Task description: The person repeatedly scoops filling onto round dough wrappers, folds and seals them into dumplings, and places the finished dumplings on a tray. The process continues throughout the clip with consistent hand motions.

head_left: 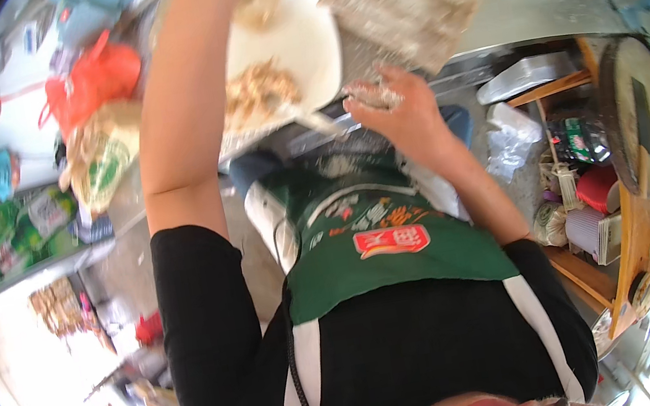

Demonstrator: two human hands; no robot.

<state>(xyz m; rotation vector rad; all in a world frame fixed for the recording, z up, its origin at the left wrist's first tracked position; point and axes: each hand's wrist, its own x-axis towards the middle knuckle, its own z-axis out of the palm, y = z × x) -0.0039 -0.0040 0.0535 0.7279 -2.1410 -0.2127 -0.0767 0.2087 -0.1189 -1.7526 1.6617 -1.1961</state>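
Crumbly food (260,90) lies in a white tray (314,43) near the right hand (399,106), whose grip I cannot tell.

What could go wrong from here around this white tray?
Two risks stand out. A pale handle juts past the near edge of the white tray, close to your right hand; a sideways brush might knock it and spill some of the crumbly food. Your left forearm also overlaps the tray's left side in this view; if it's low enough, it could bump the tray, though its height is hard to judge.
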